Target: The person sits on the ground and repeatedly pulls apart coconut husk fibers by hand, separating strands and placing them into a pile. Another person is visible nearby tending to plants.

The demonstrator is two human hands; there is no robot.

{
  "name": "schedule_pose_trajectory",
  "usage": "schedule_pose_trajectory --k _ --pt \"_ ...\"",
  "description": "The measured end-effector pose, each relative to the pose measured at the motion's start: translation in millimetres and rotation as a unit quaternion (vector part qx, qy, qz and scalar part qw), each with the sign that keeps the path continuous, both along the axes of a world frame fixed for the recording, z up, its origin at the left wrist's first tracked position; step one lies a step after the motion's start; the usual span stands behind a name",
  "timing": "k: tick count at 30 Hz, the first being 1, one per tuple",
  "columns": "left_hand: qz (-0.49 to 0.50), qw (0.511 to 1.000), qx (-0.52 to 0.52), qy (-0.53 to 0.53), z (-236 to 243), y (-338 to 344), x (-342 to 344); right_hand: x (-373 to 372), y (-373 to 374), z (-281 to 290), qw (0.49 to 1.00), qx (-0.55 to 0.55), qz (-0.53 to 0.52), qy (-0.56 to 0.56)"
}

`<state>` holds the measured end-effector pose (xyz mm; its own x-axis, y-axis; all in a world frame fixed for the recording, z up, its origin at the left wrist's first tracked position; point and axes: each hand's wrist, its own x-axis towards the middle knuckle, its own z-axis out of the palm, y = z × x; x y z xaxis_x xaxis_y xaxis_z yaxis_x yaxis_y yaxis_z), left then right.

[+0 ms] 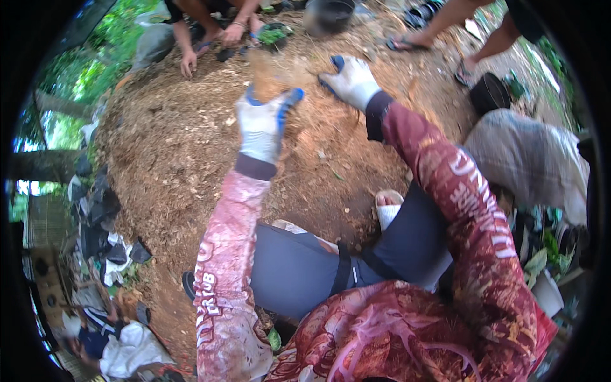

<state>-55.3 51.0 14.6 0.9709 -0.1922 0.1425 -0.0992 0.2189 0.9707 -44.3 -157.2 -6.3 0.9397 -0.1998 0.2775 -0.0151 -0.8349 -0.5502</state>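
Note:
I crouch over a big heap of brown mulch and soil (191,140). Both my hands wear white gloves with blue fingertips. My left hand (261,124) is lifted above the heap, back toward me, thumb and fingers apart, and a blurred clump of loose mulch (268,71) sits just above its fingertips. My right hand (350,79) lies a little farther out and to the right, fingers curved down onto the heap's surface. No solid object shows in either hand. My sandalled foot (387,207) rests on the heap's near edge.
Across the heap another person's bare hands (189,63) touch the mulch beside a small green plant (273,35). A black pot (328,16) stands at the far edge, another pot (489,94) and a grey sack (528,156) at right. Sandalled feet (401,43) stand beyond. Black plastic bags (102,204) lie at left.

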Motion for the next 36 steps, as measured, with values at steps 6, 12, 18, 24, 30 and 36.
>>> schedule_pose_trajectory --k 6,12,18,24,30,36 --pt "-0.005 0.999 0.017 0.045 -2 13 10 3 -40 -3 0.993 0.113 0.004 0.041" --pt "-0.073 0.994 -0.013 0.081 -22 11 16 -18 -28 12 0.906 0.349 0.209 0.118" --pt "-0.026 0.976 -0.181 0.115 -23 -17 20 -6 0 -4 0.955 0.272 0.108 0.048" --pt "0.045 0.956 -0.193 0.216 -24 -21 36 6 -8 -19 0.889 0.433 0.148 0.009" --pt "0.02 0.967 -0.182 0.175 -42 -22 45 17 -17 -22 0.946 0.269 0.099 0.149" --pt "0.114 0.986 0.111 0.047 -61 -44 51 23 -45 -42 0.954 0.25 0.134 0.096"
